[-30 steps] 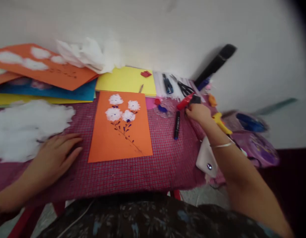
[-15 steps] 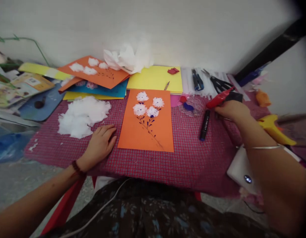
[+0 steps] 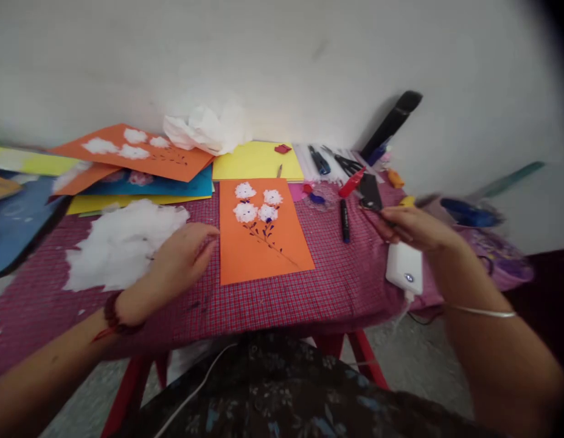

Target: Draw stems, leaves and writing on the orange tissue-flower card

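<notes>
Has right hand (image 3: 414, 227) at black piece (image 3: 370, 190), cannot tell if clamped; left hand (image 3: 179, 258), digits apart, by orange sheet (image 3: 258, 258).

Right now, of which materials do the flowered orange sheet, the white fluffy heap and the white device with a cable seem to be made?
Flowered orange sheet: matte paper or thin card, flat with straight edges. White fluffy heap: probably cotton wool, soft and dull, with ragged edges. White device: likely hard plastic, smooth, with rounded corners; its exact gloss is unclear.

the left hand (image 3: 174, 261) is loosely curled and the right hand (image 3: 416, 228) is outstretched.
</notes>
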Available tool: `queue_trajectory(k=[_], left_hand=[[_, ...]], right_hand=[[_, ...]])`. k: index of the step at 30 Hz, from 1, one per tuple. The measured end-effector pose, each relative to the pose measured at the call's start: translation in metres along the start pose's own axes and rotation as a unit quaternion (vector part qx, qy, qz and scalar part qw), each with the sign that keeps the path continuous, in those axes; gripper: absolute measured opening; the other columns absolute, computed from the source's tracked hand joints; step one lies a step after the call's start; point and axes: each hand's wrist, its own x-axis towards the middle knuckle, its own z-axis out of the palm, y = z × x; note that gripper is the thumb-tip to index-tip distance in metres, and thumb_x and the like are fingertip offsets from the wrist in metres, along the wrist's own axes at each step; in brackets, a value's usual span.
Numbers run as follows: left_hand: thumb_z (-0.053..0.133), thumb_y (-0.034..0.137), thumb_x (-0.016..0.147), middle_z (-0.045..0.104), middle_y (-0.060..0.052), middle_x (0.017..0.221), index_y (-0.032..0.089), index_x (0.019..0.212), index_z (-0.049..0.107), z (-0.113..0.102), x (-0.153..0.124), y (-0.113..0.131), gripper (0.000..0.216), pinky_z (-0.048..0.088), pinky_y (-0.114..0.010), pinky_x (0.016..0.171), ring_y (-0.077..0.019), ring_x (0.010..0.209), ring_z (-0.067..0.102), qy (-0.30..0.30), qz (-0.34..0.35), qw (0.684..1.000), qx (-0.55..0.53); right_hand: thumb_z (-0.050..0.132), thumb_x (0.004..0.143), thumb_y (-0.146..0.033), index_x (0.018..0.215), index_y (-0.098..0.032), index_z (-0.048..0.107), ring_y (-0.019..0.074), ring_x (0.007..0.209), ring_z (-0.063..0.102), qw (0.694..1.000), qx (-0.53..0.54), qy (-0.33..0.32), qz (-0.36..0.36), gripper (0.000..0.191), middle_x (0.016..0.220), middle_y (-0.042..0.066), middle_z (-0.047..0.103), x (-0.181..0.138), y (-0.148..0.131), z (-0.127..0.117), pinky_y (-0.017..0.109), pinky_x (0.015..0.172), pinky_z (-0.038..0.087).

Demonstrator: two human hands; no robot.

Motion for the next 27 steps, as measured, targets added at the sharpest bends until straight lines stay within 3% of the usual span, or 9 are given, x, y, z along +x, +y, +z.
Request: queue_trajectory(k=[2, 7, 9, 11, 13, 15, 18, 21, 27], left_hand=[[0.045, 0.022, 0.096, 0.069, -0.009, 0.110, 0.017, 0.114, 0.057, 0.004, 0.018, 0.010, 0.022, 0.052, -0.040, 0.093, -0.0240, 0.104, 0.064, -0.002, 0.078, 0.997, -0.002], [0.051, 0.020, 0.097, 0.054, -0.017, 0.141, 0.010, 0.140, 0.042, 0.021, 0.047, 0.042, 0.046, 0.045, -0.041, 0.108, -0.0264, 0.132, 0.050, 0.002, 0.185, 0.983, 0.010], [0.053, 0.021, 0.096, 0.059, -0.017, 0.134, 0.010, 0.134, 0.049, 0.024, 0.049, 0.044, 0.039, 0.047, -0.041, 0.103, -0.0272, 0.126, 0.054, -0.011, 0.199, 0.979, 0.047], [0.052, 0.020, 0.098, 0.069, -0.013, 0.110, 0.011, 0.114, 0.060, 0.024, 0.046, 0.040, 0.021, 0.051, -0.038, 0.090, -0.0254, 0.107, 0.063, -0.041, 0.191, 0.976, 0.094], [0.049, 0.021, 0.099, 0.069, -0.009, 0.088, 0.013, 0.094, 0.063, 0.022, 0.040, 0.035, 0.017, 0.050, -0.034, 0.077, -0.0225, 0.088, 0.066, -0.065, 0.161, 0.976, 0.128], [0.049, 0.026, 0.100, 0.068, -0.007, 0.079, 0.013, 0.086, 0.061, 0.021, 0.034, 0.032, 0.022, 0.048, -0.031, 0.069, -0.0209, 0.078, 0.065, -0.078, 0.128, 0.979, 0.138], [0.047, 0.035, 0.102, 0.068, -0.006, 0.074, 0.014, 0.083, 0.060, 0.024, 0.029, 0.034, 0.031, 0.044, -0.031, 0.063, -0.0198, 0.071, 0.065, -0.088, 0.120, 0.980, 0.128], [0.044, 0.044, 0.102, 0.068, -0.006, 0.071, 0.014, 0.080, 0.062, 0.032, 0.029, 0.038, 0.041, 0.043, -0.031, 0.062, -0.0192, 0.066, 0.064, -0.096, 0.147, 0.979, 0.100], [0.052, 0.043, 0.099, 0.069, -0.005, 0.067, 0.015, 0.072, 0.063, 0.046, 0.036, 0.041, 0.041, 0.042, -0.031, 0.058, -0.0191, 0.061, 0.063, -0.131, 0.149, 0.979, 0.056]], right_hand=[[0.056, 0.094, -0.038, 0.063, -0.016, 0.059, 0.0058, 0.043, 0.045, 0.994, -0.007, -0.104, -0.035, 0.038, 0.051, 0.000, 0.053, -0.015, -0.008, 0.039, 0.022, 0.041, 0.028], [0.068, 0.084, -0.049, 0.073, -0.018, 0.054, 0.0062, 0.041, 0.048, 0.954, 0.033, -0.297, 0.028, 0.036, 0.057, -0.004, 0.059, -0.001, -0.022, 0.121, 0.018, 0.036, 0.033], [0.068, 0.085, -0.048, 0.073, -0.017, 0.054, 0.0055, 0.040, 0.048, 0.932, 0.051, -0.359, 0.027, 0.036, 0.058, -0.003, 0.060, 0.011, -0.026, 0.141, 0.017, 0.035, 0.031], [0.067, 0.087, -0.047, 0.073, -0.017, 0.055, 0.0057, 0.039, 0.048, 0.914, 0.093, -0.395, 0.006, 0.036, 0.056, -0.003, 0.059, 0.022, -0.029, 0.156, 0.017, 0.036, 0.033], [0.064, 0.089, -0.046, 0.079, -0.017, 0.059, 0.0066, 0.038, 0.046, 0.911, 0.163, -0.377, -0.030, 0.030, 0.052, -0.004, 0.057, 0.031, -0.032, 0.170, 0.018, 0.038, 0.035], [0.065, 0.090, -0.039, 0.099, -0.019, 0.063, 0.0079, 0.041, 0.049, 0.915, 0.213, -0.334, -0.075, 0.022, 0.054, -0.005, 0.058, 0.036, -0.032, 0.184, 0.018, 0.040, 0.038], [0.070, 0.088, -0.033, 0.122, -0.022, 0.062, 0.0097, 0.053, 0.055, 0.911, 0.203, -0.325, -0.154, 0.037, 0.066, -0.003, 0.063, 0.035, -0.028, 0.200, 0.020, 0.047, 0.042], [0.063, 0.093, -0.039, 0.108, -0.019, 0.069, 0.0086, 0.055, 0.053, 0.913, 0.183, -0.315, -0.182, 0.025, 0.066, -0.002, 0.060, 0.029, -0.021, 0.208, 0.020, 0.048, 0.040], [0.064, 0.091, -0.042, 0.082, -0.020, 0.059, 0.0050, 0.037, 0.028, 0.945, 0.246, -0.197, -0.089, 0.024, 0.045, -0.011, 0.040, 0.027, -0.014, 0.215, 0.020, 0.037, 0.019]])
